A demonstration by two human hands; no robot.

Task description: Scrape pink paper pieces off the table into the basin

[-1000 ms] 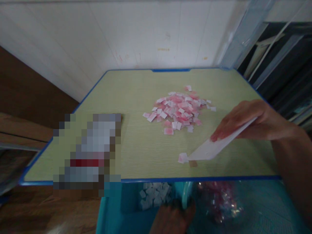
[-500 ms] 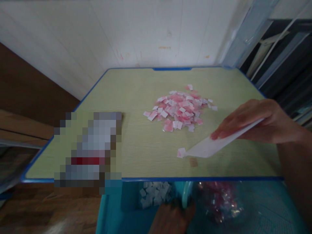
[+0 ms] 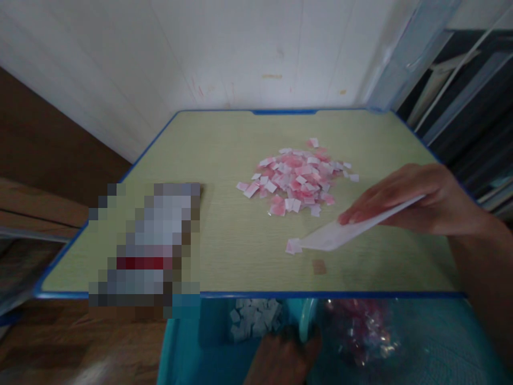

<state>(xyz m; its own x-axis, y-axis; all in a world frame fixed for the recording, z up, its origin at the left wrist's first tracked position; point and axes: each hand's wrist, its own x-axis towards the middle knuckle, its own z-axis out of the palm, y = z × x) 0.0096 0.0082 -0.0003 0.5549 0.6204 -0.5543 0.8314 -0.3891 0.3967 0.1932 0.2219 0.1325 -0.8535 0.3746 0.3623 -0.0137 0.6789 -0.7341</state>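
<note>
My right hand pinches a thin white sheet, paper or plastic, over the right part of the table. The sheet's left tip meets a small pink-and-white square piece. Beyond it lies a loose pile of small pink and white pieces. Below the table's front edge, my left hand is closed around the light teal rim of a container, thumb to the right; its fingertips are dark and partly hidden. Small white squares sit just beyond that hand.
A teal bin stands below the table's blue front edge. Clear shiny wrapping with pink contents lies in its right side. A pixelated object rests on the table's left. A brown square mark shows near the front edge. A white wall rises behind.
My right hand has shifted slightly left with the white sheet, and the small square at its tip has slid slightly left and away from me. My left hand has stayed in place.
</note>
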